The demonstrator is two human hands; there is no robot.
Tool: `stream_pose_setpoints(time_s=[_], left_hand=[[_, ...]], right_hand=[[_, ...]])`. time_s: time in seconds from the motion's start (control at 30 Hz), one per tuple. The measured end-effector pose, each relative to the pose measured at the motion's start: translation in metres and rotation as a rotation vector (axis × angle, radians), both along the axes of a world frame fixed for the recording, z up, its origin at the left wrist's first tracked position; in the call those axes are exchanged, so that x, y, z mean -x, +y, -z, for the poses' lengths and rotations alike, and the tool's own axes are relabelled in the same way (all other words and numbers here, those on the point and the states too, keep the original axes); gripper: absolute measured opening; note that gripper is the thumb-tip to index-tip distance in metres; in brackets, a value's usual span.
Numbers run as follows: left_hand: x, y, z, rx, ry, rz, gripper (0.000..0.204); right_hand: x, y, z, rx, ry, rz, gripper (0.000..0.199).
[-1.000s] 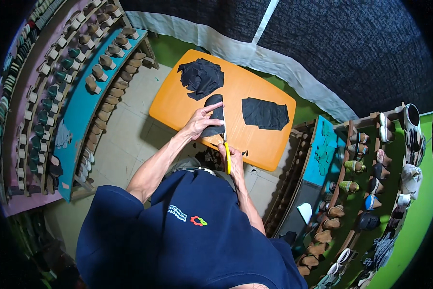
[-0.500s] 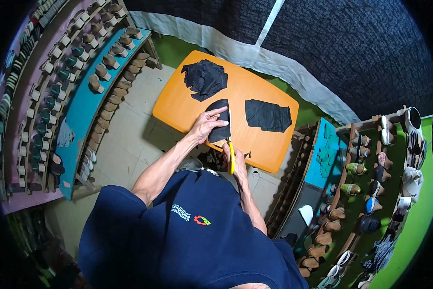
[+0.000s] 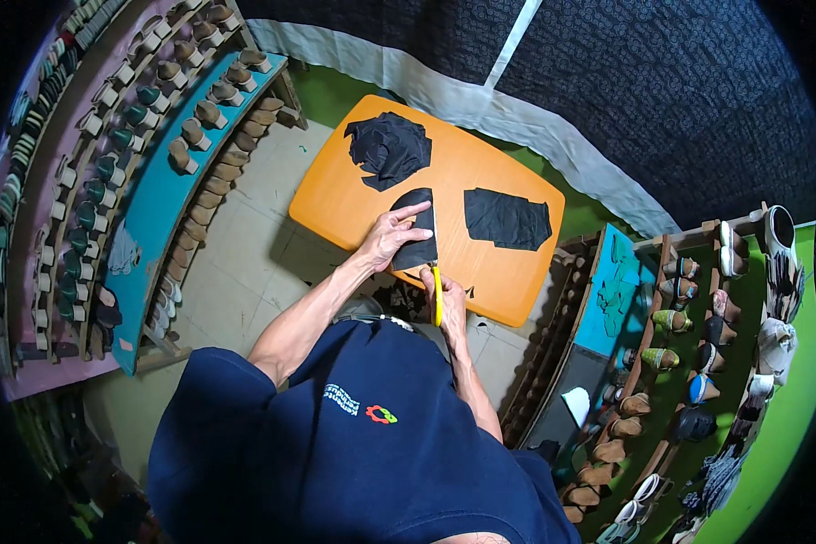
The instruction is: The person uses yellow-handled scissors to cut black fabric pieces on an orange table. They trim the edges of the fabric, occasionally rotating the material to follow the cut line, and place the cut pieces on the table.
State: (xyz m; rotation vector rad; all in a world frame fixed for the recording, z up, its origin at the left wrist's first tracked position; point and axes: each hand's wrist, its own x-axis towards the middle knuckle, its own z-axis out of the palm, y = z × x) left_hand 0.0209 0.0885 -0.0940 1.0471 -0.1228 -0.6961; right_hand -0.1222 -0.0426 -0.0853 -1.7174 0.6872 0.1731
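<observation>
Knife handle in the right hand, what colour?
Yellow; the knife handle shows in the head view, in the right hand.

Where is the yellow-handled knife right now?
In the head view, the yellow-handled knife is in the right hand at the orange table's near edge, beside the black piece under the left hand.

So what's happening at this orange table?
A person in a dark blue shirt is working on an orange table. The left hand presses flat on a black piece of material, while the right hand holds a yellow-handled cutter at its near edge. Two more black pieces lie farther back: a crumpled pile and a flat sheet.
</observation>
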Motion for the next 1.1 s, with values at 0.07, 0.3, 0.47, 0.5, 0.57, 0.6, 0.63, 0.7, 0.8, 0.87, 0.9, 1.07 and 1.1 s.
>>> stream_pose_setpoints(time_s=[0.07,0.3,0.47,0.5,0.57,0.6,0.63,0.7,0.8,0.87,0.9,1.07,1.1], left_hand=[[0.000,0.000,-0.002,0.009,0.012,0.006,0.065],[0.002,0.000,0.002,0.032,0.052,0.027,0.061],[-0.003,0.000,0.016,-0.017,-0.051,-0.024,0.056],[-0.001,-0.001,0.015,-0.003,-0.036,-0.017,0.056],[0.000,-0.001,0.013,0.023,-0.009,-0.006,0.057],[0.001,0.000,0.013,0.030,-0.003,0.002,0.057],[0.002,0.000,0.012,0.037,0.004,0.010,0.058],[0.006,-0.001,0.009,0.035,0.006,0.012,0.058],[0.011,-0.002,0.001,0.010,0.011,-0.001,0.059],[0.014,0.000,-0.002,0.031,0.018,0.034,0.060],[0.015,0.000,-0.004,0.041,0.021,0.052,0.060],[0.022,-0.004,0.002,0.066,0.016,0.035,0.061],[0.023,-0.005,0.001,0.072,0.020,0.025,0.061]], right_hand=[[0.000,0.000,0.001,-0.008,-0.006,0.002,0.059],[0.000,0.002,-0.005,-0.064,0.056,0.041,0.059],[0.003,0.002,0.009,-0.028,0.028,0.024,0.059],[0.004,0.001,0.014,-0.049,0.026,0.021,0.059],[0.004,0.000,0.016,-0.093,0.019,0.011,0.059],[0.004,0.000,0.017,-0.094,0.014,0.010,0.058],[0.004,0.001,0.016,-0.095,0.009,0.010,0.057],[0.003,0.002,0.012,-0.106,0.013,0.017,0.057],[0.002,0.003,0.003,-0.126,0.025,0.035,0.056],[0.002,0.004,0.000,-0.129,0.014,0.049,0.055],[0.003,0.004,0.002,-0.128,0.004,0.051,0.055],[0.006,0.003,0.007,-0.083,-0.044,0.055,0.058],[0.007,0.002,0.008,-0.065,-0.045,0.056,0.058]])
